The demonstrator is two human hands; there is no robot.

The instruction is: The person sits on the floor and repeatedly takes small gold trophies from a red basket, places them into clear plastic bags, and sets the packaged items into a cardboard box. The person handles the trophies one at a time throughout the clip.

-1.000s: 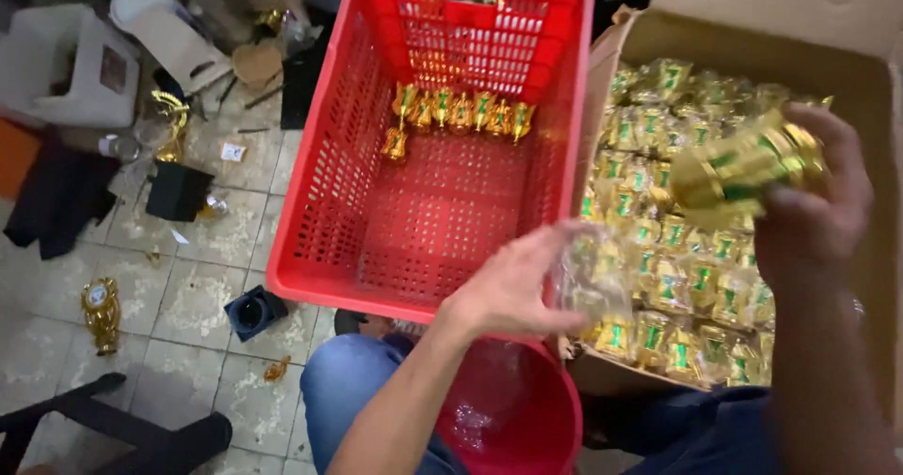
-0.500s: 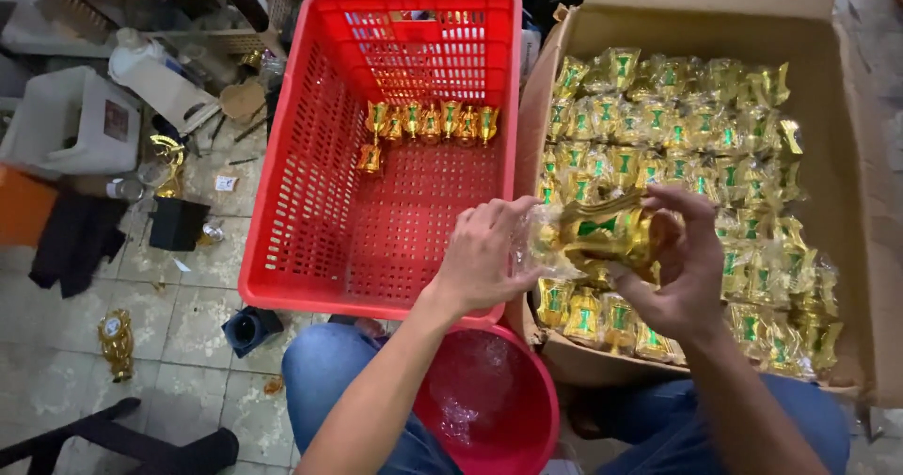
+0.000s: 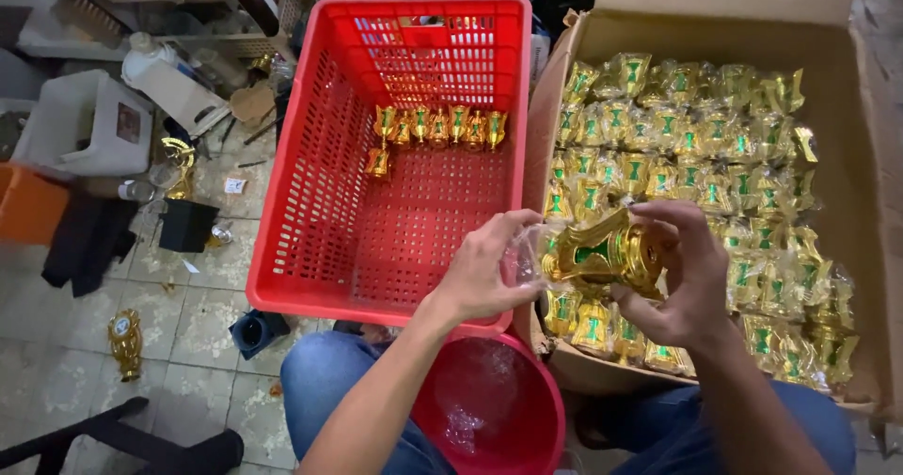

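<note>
**Two hands hold one gold pot over the box**

The right hand (image 3: 691, 282) is closed around a small gold pot (image 3: 602, 254) with a green mark on it. The fingers wrap over the top and the far end of the pot. The pot lies on its side, up in the air, just above the near left corner of the big cardboard box (image 3: 847, 108).

The left hand (image 3: 489, 268) pinches the clear plastic wrap (image 3: 525, 254) at the left end of the pot. The thumb and fingers are closed on the wrap. The two hands are close together, with the pot between them.

The cardboard box is full of wrapped gold pots (image 3: 715, 146). They lie packed side by side, and each one is in a shiny clear bag.

To the left of the box stands a red plastic crate (image 3: 301, 183) with holes in its walls. The two are just beside each other. Inside it, at the far end, a short row of bare gold pots (image 3: 437, 127) stands upright. One more stands just in front of the row, at its left end.

A red bucket (image 3: 527, 437) sits down by the person's knees, under the hands. A bit of clear plastic lies in it.

On the tiled floor (image 3: 188, 315) to the left, one gold pot (image 3: 124, 341) lies alone, well apart from the crate.
</note>
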